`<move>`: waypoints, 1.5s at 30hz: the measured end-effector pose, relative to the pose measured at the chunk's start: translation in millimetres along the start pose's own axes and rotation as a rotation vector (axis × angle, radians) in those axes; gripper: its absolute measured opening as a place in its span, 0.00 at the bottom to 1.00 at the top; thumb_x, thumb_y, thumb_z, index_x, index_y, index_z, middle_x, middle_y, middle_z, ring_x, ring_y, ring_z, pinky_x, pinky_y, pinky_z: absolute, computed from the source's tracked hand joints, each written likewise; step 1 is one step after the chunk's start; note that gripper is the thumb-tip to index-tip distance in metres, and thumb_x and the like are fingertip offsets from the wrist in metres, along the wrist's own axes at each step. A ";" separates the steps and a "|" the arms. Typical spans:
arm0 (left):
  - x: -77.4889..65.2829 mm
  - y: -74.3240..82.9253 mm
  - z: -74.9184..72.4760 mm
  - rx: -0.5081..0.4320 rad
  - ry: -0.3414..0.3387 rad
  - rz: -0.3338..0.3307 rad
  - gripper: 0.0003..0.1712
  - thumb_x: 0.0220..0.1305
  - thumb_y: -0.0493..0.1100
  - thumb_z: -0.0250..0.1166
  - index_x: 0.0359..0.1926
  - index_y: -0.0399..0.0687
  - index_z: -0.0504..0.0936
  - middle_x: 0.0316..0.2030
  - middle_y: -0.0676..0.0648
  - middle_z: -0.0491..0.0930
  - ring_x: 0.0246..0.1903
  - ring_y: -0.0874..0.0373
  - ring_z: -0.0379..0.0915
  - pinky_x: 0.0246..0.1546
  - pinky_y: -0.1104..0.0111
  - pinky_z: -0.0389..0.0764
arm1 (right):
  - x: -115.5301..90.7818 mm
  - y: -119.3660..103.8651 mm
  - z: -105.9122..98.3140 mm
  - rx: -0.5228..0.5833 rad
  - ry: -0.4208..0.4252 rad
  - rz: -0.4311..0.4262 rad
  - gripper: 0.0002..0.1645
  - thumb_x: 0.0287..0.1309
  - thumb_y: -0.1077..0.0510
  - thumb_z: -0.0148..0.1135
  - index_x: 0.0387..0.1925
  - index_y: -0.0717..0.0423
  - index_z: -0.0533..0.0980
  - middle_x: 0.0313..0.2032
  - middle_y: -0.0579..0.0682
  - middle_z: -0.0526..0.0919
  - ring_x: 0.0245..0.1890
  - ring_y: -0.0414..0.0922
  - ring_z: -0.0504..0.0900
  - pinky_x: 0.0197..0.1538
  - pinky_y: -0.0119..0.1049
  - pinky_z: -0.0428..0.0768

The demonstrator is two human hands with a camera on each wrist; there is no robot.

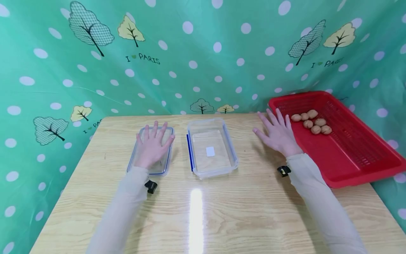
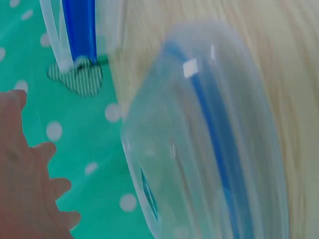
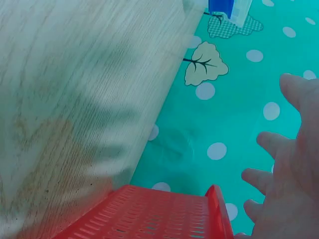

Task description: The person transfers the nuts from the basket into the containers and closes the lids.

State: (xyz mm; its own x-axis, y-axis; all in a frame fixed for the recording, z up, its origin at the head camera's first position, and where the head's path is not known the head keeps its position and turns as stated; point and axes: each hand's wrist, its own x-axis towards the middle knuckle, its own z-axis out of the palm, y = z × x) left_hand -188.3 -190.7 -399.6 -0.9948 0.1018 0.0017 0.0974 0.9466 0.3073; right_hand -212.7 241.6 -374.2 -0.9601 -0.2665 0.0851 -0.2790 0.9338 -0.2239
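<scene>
Spanning a clear blue-rimmed piece (image 1: 158,166), the left hand (image 1: 152,150) has its fingers spread wide and grips nothing; from where I stand I can't tell whether it touches, nor whether that piece is a loose lid or a closed box. It lies toward the far-left corner of the bench (image 1: 241,211). Pressed off-centre, I'd expect the smooth plastic to skid. The clear tub (image 1: 211,140) sits near the middle of the far edge, apparently open, and looks light enough that a careless nudge might shove it. The right hand (image 1: 279,135), fingers spread too and pinching nothing, is near the left rim of the red basket (image 1: 342,150). That basket worries me most: it seems to jut past the bench's right edge, so a hard knock on the rim could tip it. The walnuts (image 1: 320,122) lie loose toward its far-left corner; being round, they would likely roll if it tilted, or slip from a poor pinch.
</scene>
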 end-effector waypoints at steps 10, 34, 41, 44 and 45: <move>-7.9 45.9 21.4 -0.022 -0.034 0.136 0.41 0.70 0.69 0.40 0.77 0.61 0.43 0.75 0.43 0.39 0.72 0.38 0.27 0.64 0.37 0.27 | -13.3 -14.1 5.6 -0.014 0.046 -0.089 0.43 0.67 0.34 0.44 0.74 0.51 0.53 0.73 0.63 0.48 0.73 0.58 0.33 0.70 0.59 0.30; 3.1 54.4 43.9 -0.537 -0.202 0.339 0.41 0.72 0.47 0.54 0.77 0.51 0.41 0.74 0.42 0.45 0.61 0.40 0.62 0.65 0.54 0.61 | -52.1 -14.3 -17.6 -0.095 -0.003 -0.226 0.40 0.66 0.42 0.53 0.74 0.51 0.56 0.72 0.61 0.52 0.72 0.59 0.41 0.72 0.54 0.35; 11.6 62.2 47.2 -0.563 -0.154 0.386 0.42 0.71 0.44 0.56 0.76 0.46 0.44 0.72 0.37 0.48 0.60 0.40 0.66 0.62 0.56 0.67 | -52.9 -9.4 -32.9 -0.086 -0.036 -0.285 0.39 0.66 0.43 0.54 0.73 0.51 0.57 0.71 0.61 0.53 0.72 0.60 0.42 0.72 0.54 0.38; 11.7 64.0 51.0 -0.583 -0.154 0.359 0.42 0.71 0.43 0.56 0.76 0.47 0.43 0.73 0.38 0.47 0.63 0.40 0.62 0.64 0.56 0.63 | -54.4 -9.0 -41.2 -0.102 -0.043 -0.290 0.40 0.66 0.41 0.54 0.73 0.51 0.57 0.71 0.61 0.53 0.72 0.59 0.43 0.72 0.54 0.38; 11.2 64.9 52.2 -0.599 -0.158 0.341 0.42 0.71 0.43 0.56 0.76 0.49 0.43 0.73 0.38 0.47 0.63 0.40 0.61 0.64 0.56 0.64 | -55.2 -8.9 -44.5 -0.111 -0.039 -0.290 0.40 0.65 0.41 0.55 0.73 0.51 0.58 0.71 0.61 0.53 0.72 0.59 0.43 0.72 0.54 0.38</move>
State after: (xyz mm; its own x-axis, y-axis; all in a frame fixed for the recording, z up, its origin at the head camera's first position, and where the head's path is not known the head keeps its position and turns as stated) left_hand -191.7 -112.2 -429.3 -0.8913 0.4484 0.0669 0.3245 0.5279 0.7849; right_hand -156.3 258.6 -333.7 -0.8415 -0.5324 0.0920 -0.5395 0.8373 -0.0887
